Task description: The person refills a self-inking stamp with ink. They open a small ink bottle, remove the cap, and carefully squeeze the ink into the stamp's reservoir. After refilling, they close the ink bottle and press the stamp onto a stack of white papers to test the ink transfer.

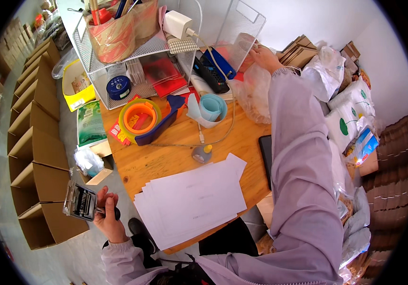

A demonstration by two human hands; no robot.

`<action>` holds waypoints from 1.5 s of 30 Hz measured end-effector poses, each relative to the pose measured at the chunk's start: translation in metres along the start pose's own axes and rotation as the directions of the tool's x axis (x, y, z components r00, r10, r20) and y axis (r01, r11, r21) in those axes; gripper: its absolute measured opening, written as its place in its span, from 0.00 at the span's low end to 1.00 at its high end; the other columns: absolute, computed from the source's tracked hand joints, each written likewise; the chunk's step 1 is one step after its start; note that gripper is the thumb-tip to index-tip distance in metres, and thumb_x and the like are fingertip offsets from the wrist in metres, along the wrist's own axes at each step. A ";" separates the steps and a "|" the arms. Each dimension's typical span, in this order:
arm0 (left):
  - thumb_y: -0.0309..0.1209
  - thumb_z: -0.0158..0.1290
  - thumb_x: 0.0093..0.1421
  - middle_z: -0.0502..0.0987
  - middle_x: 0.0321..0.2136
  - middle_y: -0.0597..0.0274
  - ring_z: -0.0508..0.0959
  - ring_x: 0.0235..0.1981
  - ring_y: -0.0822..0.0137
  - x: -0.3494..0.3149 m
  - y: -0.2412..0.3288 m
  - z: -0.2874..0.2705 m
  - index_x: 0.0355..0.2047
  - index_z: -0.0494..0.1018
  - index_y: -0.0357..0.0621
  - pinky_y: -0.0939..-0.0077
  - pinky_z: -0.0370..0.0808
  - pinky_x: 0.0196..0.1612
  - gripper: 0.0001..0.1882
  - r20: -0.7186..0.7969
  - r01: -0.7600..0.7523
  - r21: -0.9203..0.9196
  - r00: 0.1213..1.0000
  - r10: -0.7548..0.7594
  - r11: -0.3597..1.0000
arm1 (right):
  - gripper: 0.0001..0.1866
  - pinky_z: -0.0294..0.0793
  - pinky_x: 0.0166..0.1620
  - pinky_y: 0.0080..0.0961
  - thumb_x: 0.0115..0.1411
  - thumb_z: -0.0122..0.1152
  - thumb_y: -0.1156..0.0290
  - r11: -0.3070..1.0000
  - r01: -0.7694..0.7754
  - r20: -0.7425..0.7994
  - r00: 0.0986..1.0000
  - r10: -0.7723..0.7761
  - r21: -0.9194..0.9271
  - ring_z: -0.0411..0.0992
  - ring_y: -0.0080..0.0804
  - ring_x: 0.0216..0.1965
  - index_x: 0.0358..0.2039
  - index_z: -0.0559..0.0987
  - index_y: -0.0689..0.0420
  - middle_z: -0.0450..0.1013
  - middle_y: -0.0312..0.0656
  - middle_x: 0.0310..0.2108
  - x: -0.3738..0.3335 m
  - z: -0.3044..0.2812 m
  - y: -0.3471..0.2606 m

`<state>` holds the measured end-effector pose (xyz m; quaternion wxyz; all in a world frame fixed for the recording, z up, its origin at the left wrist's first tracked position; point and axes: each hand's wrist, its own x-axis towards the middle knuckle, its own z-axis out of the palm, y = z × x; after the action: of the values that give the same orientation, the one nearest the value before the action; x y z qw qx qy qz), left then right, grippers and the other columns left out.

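Observation:
My left hand is closed around the dark handle of a stamp, off the table's left edge. Rows of characters show in the stamp's clear frame, turned away from the table. My right arm stretches across to the far side, where my right hand is beside the wire rack and a crumpled clear plastic bag. Its fingertips are hidden, so what they touch cannot be made out. A stack of white paper sheets lies on the table in front of me, with small faint print.
Orange and yellow tape rolls, a blue tape dispenser, a pale-blue roll and a small bottle occupy the wooden table. A phone lies by my right sleeve. Open cartons line the left floor; bags crowd the right.

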<state>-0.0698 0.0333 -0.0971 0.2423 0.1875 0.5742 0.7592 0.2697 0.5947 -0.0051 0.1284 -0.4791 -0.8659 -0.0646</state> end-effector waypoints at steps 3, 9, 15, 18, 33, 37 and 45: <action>0.23 0.53 0.59 0.76 0.42 0.59 0.75 0.38 0.72 -0.003 0.002 -0.002 0.46 0.73 0.36 0.73 0.76 0.44 0.14 0.009 -0.015 0.011 1.000 0.015 1.000 | 0.21 0.65 0.50 0.33 0.62 0.43 0.56 0.995 0.041 0.083 0.996 -0.034 -0.088 0.68 0.50 0.47 0.45 0.77 0.56 0.73 0.52 0.44 0.003 -0.013 -0.034; 0.23 0.54 0.57 0.76 0.39 0.61 0.75 0.36 0.71 -0.004 0.002 -0.004 0.45 0.73 0.36 0.73 0.76 0.43 0.14 0.014 -0.012 0.069 1.000 0.011 0.998 | 0.21 0.66 0.50 0.33 0.62 0.43 0.56 0.985 0.036 0.105 0.994 -0.018 -0.171 0.69 0.48 0.47 0.45 0.77 0.55 0.73 0.50 0.44 0.010 -0.006 -0.050; 0.22 0.54 0.57 0.76 0.42 0.58 0.76 0.36 0.70 -0.003 -0.001 -0.008 0.44 0.73 0.37 0.73 0.77 0.42 0.13 -0.011 -0.025 0.059 1.000 0.026 0.998 | 0.20 0.66 0.50 0.33 0.62 0.42 0.56 0.982 0.010 0.103 0.995 0.009 -0.189 0.70 0.46 0.47 0.45 0.77 0.53 0.74 0.49 0.44 0.011 0.001 -0.053; 0.22 0.53 0.57 0.76 0.43 0.57 0.76 0.37 0.70 -0.002 -0.002 -0.007 0.44 0.73 0.38 0.73 0.77 0.42 0.13 -0.001 -0.024 0.046 1.000 0.024 0.999 | 0.20 0.66 0.50 0.33 0.62 0.42 0.56 0.983 -0.012 0.092 0.995 0.029 -0.184 0.70 0.45 0.47 0.45 0.77 0.53 0.74 0.48 0.44 0.013 0.003 -0.051; 0.22 0.52 0.59 0.75 0.46 0.58 0.75 0.40 0.73 -0.002 0.001 -0.010 0.46 0.72 0.38 0.72 0.76 0.45 0.14 0.028 0.009 0.041 1.000 -0.010 0.999 | 0.20 0.67 0.50 0.33 0.62 0.41 0.56 0.933 -0.331 -0.041 0.940 0.340 0.138 0.72 0.40 0.47 0.45 0.78 0.49 0.75 0.43 0.45 0.021 -0.041 -0.025; 0.22 0.54 0.57 0.77 0.39 0.60 0.75 0.38 0.73 -0.003 0.006 -0.002 0.44 0.74 0.36 0.73 0.77 0.42 0.13 -0.013 0.012 0.010 1.000 -0.012 1.000 | 0.18 0.71 0.45 0.26 0.61 0.43 0.61 0.676 -0.196 -0.043 0.947 0.320 0.711 0.75 0.32 0.41 0.43 0.79 0.52 0.76 0.40 0.43 0.008 -0.058 -0.012; 0.23 0.54 0.57 0.76 0.41 0.59 0.75 0.38 0.72 -0.007 0.006 -0.005 0.44 0.74 0.36 0.73 0.77 0.42 0.13 0.013 0.004 0.012 1.000 -0.004 1.000 | 0.18 0.72 0.40 0.21 0.59 0.47 0.61 0.635 -0.162 -0.096 0.931 0.352 0.755 0.76 0.29 0.36 0.43 0.79 0.54 0.77 0.39 0.37 -0.005 -0.057 -0.023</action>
<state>-0.0681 0.0245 -0.0924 0.2466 0.1926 0.5774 0.7541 0.2623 0.5649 0.0483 0.4192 -0.4945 -0.7184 0.2524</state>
